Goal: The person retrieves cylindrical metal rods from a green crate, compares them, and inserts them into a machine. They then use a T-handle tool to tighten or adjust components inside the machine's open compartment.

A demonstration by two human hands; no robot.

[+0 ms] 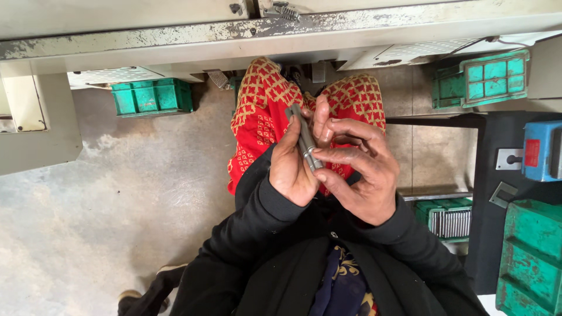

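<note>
- Metal rods [305,136]: a small bundle of slim grey bars, lying side by side, which you hold above your lap.
- Pose: the bundle runs steeply, upper end tilted slightly left, lower end near your right fingertips.
- State: pinched between both hands; the upper ends stand free above your left thumb.

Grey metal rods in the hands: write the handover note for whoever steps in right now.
Left hand: grip shut around the bundle of thin grey metal rods, held upright over the lap.
Right hand: fingertips pinching the bundle's lower end.
Nearby: green plastic crate holding metal parts at the right, another green plastic crate on the concrete floor at the left.
Done: rods gathered in hand.
Left: rods not yet set down anywhere.
</note>
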